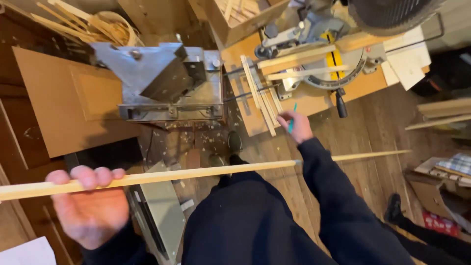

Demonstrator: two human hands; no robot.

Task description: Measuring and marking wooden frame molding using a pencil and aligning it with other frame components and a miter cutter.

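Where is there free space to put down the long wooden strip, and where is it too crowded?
Bare plank floor lies right of the right hand, between the miter saw and the cardboard boxes. The brown panel left of the grey machine is bare too. The saw bench is crowded with slats. The left hand holds the strip.

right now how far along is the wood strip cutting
Looks done: several cut strips lie beside the miter saw, and shavings litter the floor. In hand: the left hand grips a long wood strip; the right hand holds a teal pencil. Left: that long strip looks uncut and has not reached the saw.
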